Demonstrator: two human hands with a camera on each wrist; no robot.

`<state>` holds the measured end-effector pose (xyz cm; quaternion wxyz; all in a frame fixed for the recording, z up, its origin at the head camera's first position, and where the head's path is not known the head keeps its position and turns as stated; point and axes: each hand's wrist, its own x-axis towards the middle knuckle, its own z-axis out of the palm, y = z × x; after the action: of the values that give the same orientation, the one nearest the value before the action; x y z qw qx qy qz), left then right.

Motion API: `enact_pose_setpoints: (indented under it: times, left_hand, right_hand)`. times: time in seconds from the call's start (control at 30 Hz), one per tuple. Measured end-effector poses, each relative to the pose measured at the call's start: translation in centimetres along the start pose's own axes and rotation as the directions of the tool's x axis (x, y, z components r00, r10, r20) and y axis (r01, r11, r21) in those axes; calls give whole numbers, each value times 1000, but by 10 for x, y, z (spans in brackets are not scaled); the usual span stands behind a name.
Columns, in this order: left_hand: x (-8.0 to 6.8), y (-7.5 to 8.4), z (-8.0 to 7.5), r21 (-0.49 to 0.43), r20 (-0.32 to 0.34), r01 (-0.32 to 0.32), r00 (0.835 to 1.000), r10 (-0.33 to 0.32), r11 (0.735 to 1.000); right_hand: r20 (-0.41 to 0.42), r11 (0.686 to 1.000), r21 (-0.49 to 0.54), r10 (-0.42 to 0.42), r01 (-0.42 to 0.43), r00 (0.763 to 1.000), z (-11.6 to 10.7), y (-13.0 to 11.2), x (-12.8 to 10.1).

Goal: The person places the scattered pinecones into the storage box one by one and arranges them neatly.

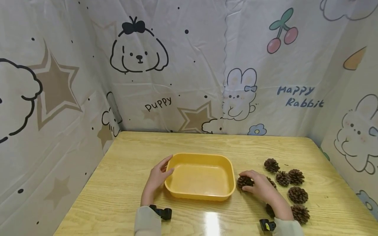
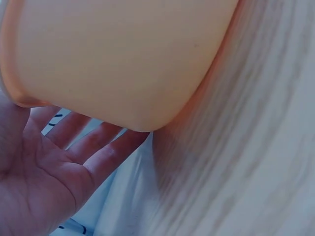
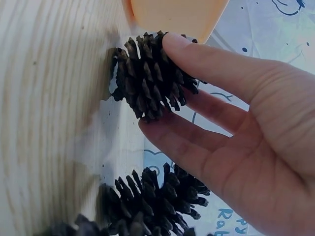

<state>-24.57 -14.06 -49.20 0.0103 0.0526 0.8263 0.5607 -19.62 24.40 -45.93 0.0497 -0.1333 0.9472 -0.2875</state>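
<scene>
A yellow plastic tray [image 1: 200, 178] with rounded corners stands on the table, with nothing inside it. My left hand [image 1: 157, 177] holds its left side, thumb over the rim and fingers along the outer wall. In the left wrist view, the fingers [image 2: 106, 147] lie against the tray's outside [image 2: 123, 59]. Just right of the tray, my right hand [image 1: 262, 188] grips a brown pine cone [image 1: 243, 182] between thumb and fingers. The right wrist view shows this pine cone [image 3: 150, 76] close over the tabletop, with another pine cone [image 3: 157, 196] nearer the wrist.
Several more pine cones lie to the right, among them one at the back [image 1: 271, 165], one by the right side [image 1: 298, 195] and one near the forearm [image 1: 300, 214]. Some are partly hidden by the right arm. Printed cloth [image 1: 189, 65] encloses the wooden table [image 1: 133, 147].
</scene>
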Motion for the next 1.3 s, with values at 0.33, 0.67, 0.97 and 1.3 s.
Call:
enact_pose_setpoints:
  times: [0.33, 0.67, 0.97, 1.3]
  left_hand:
    - [2, -2, 0, -45, -27, 11, 1000, -12, 999]
    - [0, -3, -2, -51, -53, 8, 999, -11, 999]
    - [-3, -8, 1, -63, -55, 18, 998, -22, 998]
    - [-1, -9, 4, -84, -60, 19, 998, -24, 996]
  right_hand:
    - [-63, 1000, -18, -23, 22, 998, -1, 4, 2]
    - [-197, 998, -17, -70, 68, 978, -5, 1, 3]
    - [-304, 993, -34, -121, 116, 945, -7, -9, 0]
    - [-346, 990, 20, -124, 140, 930, -6, -13, 4]
